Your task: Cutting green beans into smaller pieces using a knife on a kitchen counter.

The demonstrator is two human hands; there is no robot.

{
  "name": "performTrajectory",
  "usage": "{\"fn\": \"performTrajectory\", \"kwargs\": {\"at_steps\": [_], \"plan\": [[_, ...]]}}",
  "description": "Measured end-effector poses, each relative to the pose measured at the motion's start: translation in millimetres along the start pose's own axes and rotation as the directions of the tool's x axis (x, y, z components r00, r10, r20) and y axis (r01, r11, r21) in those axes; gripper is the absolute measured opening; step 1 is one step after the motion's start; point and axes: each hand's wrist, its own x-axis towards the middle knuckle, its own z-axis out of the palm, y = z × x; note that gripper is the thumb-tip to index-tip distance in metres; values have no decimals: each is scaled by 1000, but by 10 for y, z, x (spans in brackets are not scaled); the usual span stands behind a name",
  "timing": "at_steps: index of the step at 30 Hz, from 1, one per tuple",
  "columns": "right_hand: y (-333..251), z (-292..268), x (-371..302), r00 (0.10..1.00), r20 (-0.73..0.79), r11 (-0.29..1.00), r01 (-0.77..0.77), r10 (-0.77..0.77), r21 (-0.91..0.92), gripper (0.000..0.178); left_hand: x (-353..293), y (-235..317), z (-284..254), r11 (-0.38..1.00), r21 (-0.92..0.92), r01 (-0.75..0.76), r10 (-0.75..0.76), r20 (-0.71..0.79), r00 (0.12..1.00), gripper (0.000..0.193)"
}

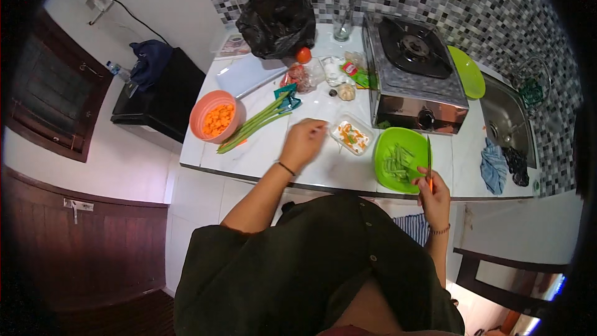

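Note:
My right hand (434,198) grips a knife (429,162) by its orange handle, blade pointing away from me, at the right rim of a green bowl (380,174). Cut green bean pieces (398,160) lie in that bowl. My left hand (303,142) is over the counter with its fingers curled together; whatever they may hold is hidden. Just right of its fingertips sits a small clear tray (368,143) with orange and green scraps. Farther left, long green beans (256,126) lie beside a salmon-coloured bowl (198,118) of diced carrots (219,119).
A gas stove (423,90) stands behind the green bowl, with a sink (507,112) to its right. Along the back are a black plastic bag (278,22), a tomato (303,55), a glass (342,25) and garlic (346,92). A blue cloth (493,167) hangs at the front right.

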Motion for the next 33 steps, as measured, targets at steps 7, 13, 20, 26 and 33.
{"fn": "performTrajectory", "kwargs": {"at_steps": [7,13,20,26,33], "plan": [[-6,559,-130,989,129,998,-68,68,2,27,-57,-747,-865,864,504,-5,110,-179,978,21],[-82,1277,-256,985,144,994,-100,95,32,26,49,-917,-932,788,607,-99,168,-57,984,15],[-123,2030,-427,998,63,997,-25,21,78,31,224,-750,-1155,919,334,-210,229,-19,973,15],[-104,2341,-535,998,15,998,-58,57,4,28,279,4,-1923,966,-162,-203,218,82,972,22],[-203,2593,-463,995,92,992,-43,32,118,33,13,-183,-2082,808,-549,212,-24,329,944,32]]}}
